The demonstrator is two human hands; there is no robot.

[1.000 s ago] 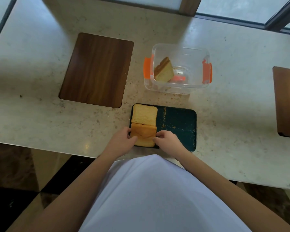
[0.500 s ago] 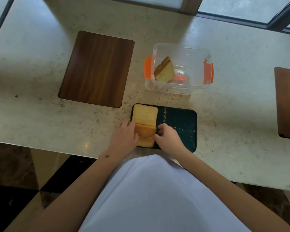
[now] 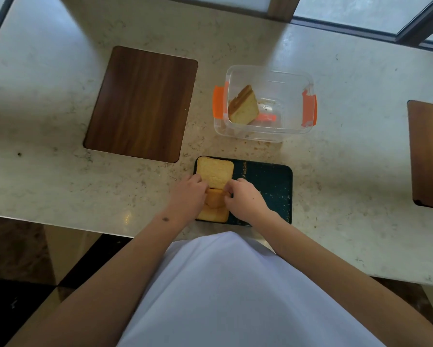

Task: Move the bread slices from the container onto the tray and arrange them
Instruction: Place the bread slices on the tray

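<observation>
Right now, from my head camera, my left hand and right hand pinch the near bread slice from both sides on the dark tray, its far edge touching the far slice. Squeezing too hard could crumble it. More bread leans inside the clear container.
</observation>
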